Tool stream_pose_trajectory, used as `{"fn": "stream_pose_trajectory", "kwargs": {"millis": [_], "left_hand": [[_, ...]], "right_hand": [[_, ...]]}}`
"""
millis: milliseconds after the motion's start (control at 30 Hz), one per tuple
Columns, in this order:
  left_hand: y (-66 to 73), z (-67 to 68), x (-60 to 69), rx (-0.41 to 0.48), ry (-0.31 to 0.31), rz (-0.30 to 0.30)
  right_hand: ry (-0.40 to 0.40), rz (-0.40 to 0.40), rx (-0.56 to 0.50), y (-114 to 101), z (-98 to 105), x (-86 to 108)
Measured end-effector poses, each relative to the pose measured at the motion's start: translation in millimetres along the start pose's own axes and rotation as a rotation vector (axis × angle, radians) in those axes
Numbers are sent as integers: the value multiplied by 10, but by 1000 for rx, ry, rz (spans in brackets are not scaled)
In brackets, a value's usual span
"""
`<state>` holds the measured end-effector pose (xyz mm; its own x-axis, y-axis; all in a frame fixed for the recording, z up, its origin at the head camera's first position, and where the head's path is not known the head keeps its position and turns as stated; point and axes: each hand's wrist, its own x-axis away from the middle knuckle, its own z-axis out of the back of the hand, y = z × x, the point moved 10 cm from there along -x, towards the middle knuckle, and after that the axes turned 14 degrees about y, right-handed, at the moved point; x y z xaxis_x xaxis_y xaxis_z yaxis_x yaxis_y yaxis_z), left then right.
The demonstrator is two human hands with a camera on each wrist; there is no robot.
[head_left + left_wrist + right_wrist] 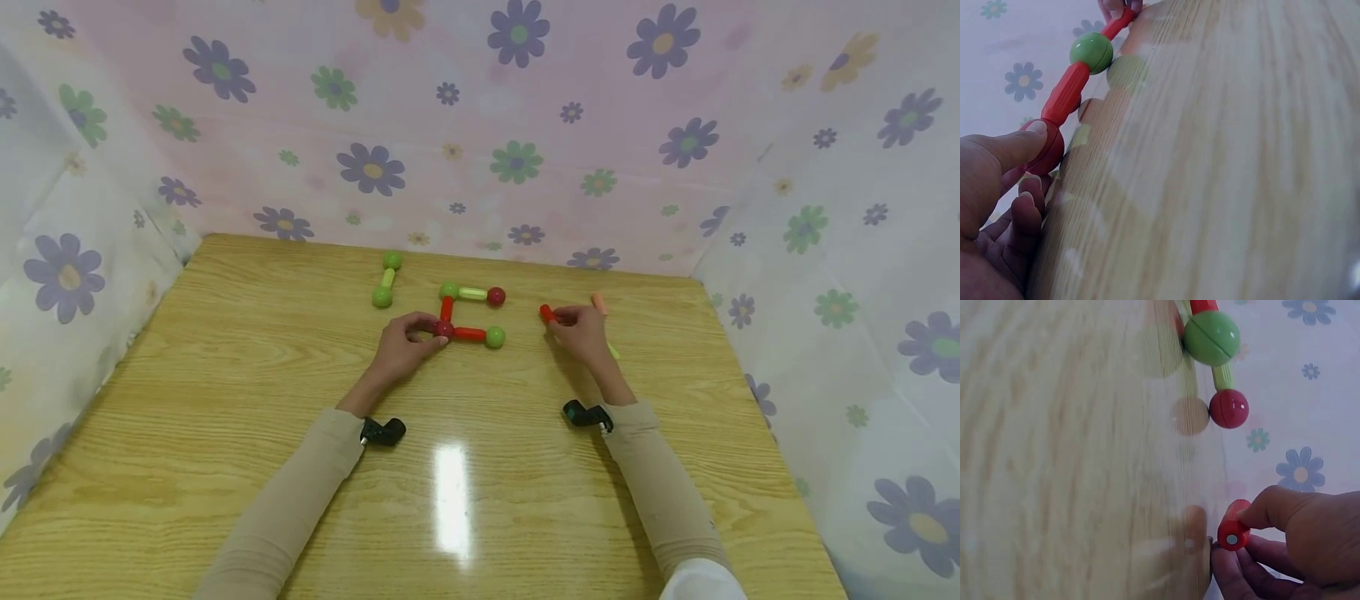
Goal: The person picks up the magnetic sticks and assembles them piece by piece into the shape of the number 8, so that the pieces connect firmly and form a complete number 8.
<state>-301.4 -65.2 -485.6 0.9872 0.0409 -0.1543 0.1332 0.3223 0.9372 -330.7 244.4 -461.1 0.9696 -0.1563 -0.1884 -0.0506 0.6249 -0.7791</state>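
Observation:
My left hand (399,348) pinches a dark red ball (1054,149) between thumb and fingers, low on the wooden table. Two red rods leave that ball: one (447,309) runs back to a green ball (449,289), the other (471,334) goes right to a second green ball (495,337). From the back green ball a yellow-green rod (472,293) leads to another dark red ball (496,297). To the right, apart from this joined piece, my right hand (583,335) holds a loose red rod (1235,522); a round silvery disc shows in its end.
Behind the left hand lies a separate yellow-green rod (387,278) with a green ball at each end. Beside the right hand are an orange rod (599,302) and a partly hidden yellow-green rod (614,352). A flowered curtain (450,200) borders the table's back and sides.

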Motion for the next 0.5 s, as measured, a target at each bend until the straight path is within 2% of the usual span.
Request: {"fn": "stream_pose_trajectory", "kwargs": {"millis": [233, 333, 500], "left_hand": [[-18, 6, 0, -10, 0, 8], [-14, 1, -2, -6, 1, 14], [-10, 0, -7, -5, 3, 14]], "right_hand": [[-71, -16, -18, -92, -140, 122], [-101, -40, -78, -104, -208, 149], [-136, -155, -246, -76, -333, 167]]}}
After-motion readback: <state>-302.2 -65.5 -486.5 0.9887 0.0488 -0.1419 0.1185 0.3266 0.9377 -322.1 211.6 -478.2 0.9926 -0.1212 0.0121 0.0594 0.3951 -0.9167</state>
